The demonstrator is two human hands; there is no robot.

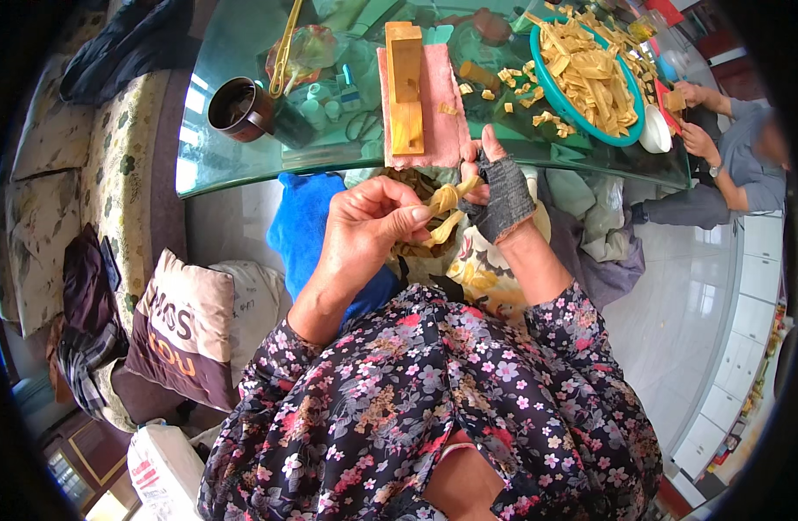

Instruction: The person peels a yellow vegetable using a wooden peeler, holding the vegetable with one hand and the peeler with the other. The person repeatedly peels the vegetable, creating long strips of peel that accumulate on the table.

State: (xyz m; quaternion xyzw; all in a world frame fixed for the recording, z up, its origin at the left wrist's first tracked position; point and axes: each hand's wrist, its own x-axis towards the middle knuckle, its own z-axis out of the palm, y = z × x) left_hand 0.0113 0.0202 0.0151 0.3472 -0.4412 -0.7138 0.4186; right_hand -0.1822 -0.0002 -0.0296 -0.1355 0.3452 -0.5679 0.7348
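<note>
Between thumb and fingers, my left hand point(363, 228) pinches a knotted, pale yellow pliable strip point(446, 198). My right hand point(503, 189), in a dark grey fingerless glove, grips the strip's upper end with its thumb raised. A second tail hangs below the knot. More yellow-brown strips point(408, 251) lie beneath my hands, partly hidden by them, in what I cannot make out. Just beyond, a wooden block tool point(405, 91) rests on a pink towel point(443, 84) at the edge of the glass table point(294, 163).
A teal basin point(606, 139) heaped with yellow strips stands right, cut bits point(526, 91) scattered beside it. A white bowl point(656, 130) sits near a co-worker's hands point(698, 140). A dark mug point(239, 107) is left. Blue plush cloth point(307, 241) lies by my left forearm.
</note>
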